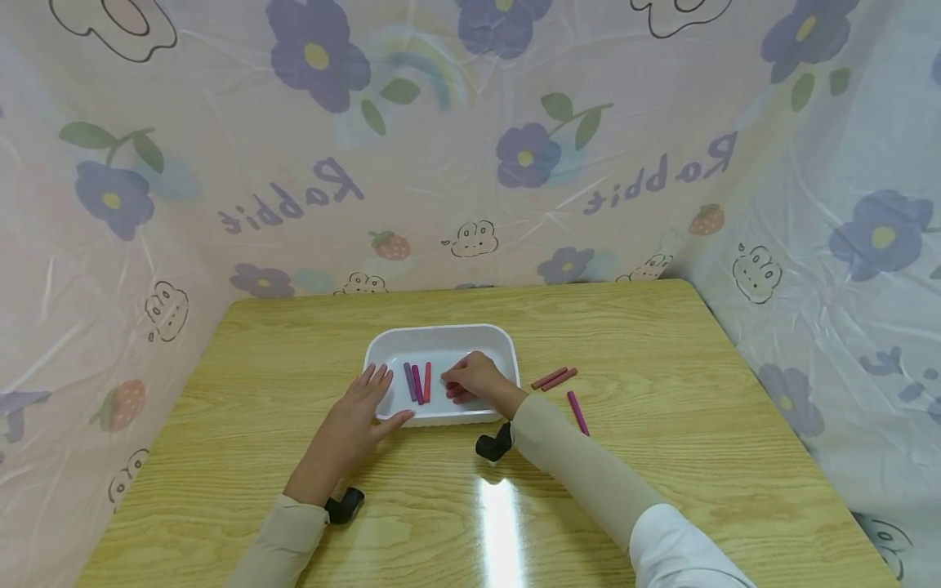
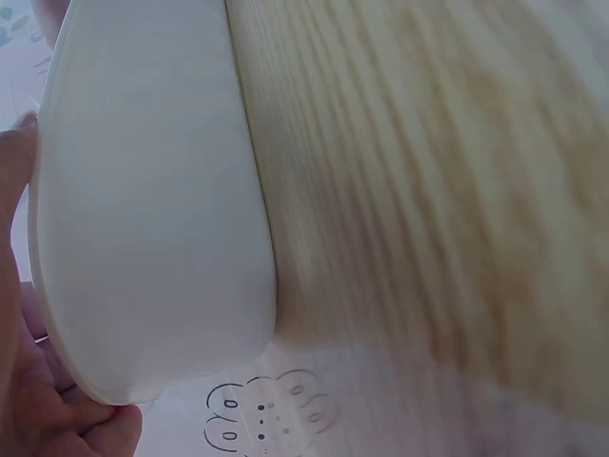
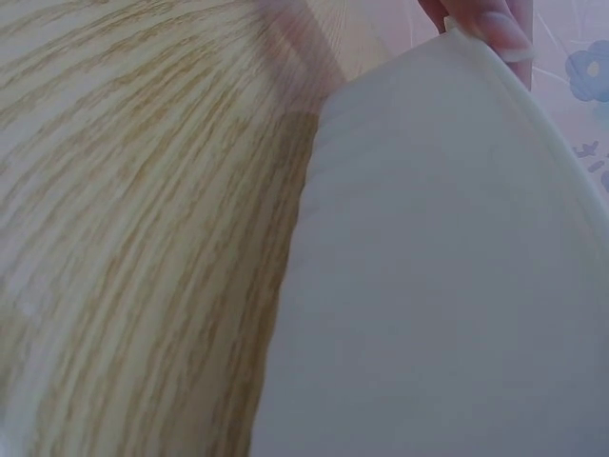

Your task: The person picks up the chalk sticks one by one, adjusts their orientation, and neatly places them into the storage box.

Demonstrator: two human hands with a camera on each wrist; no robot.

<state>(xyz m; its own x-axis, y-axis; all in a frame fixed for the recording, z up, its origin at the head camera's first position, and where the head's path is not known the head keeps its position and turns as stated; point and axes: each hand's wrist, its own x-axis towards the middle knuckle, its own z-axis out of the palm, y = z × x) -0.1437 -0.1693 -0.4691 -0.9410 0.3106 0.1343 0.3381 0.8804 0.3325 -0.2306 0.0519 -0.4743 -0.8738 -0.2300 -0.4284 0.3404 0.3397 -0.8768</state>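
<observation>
A white rectangular tray (image 1: 441, 419) stands on the wooden table with three slim crayon-like sticks in its left half: a greyish purple stick (image 1: 410, 381), a magenta stick (image 1: 418, 385) and an orange-red stick (image 1: 428, 382). My left hand (image 1: 356, 412) touches the tray's left end, fingers spread over the rim and thumb along the front edge. Inside the tray, right of the sticks, my right hand (image 1: 474, 378) is lowered with curled fingers, its fingertips close to the tray floor. I cannot tell whether a stick is between them. The left wrist view shows the tray's outer wall (image 2: 152, 190).
Right of the tray, two reddish-brown sticks (image 1: 555, 379) lie side by side on the table (image 1: 662, 392). A second magenta stick (image 1: 577, 412) lies nearer, partly behind the right forearm. Patterned sheeting (image 1: 441, 147) surrounds the table's back and sides.
</observation>
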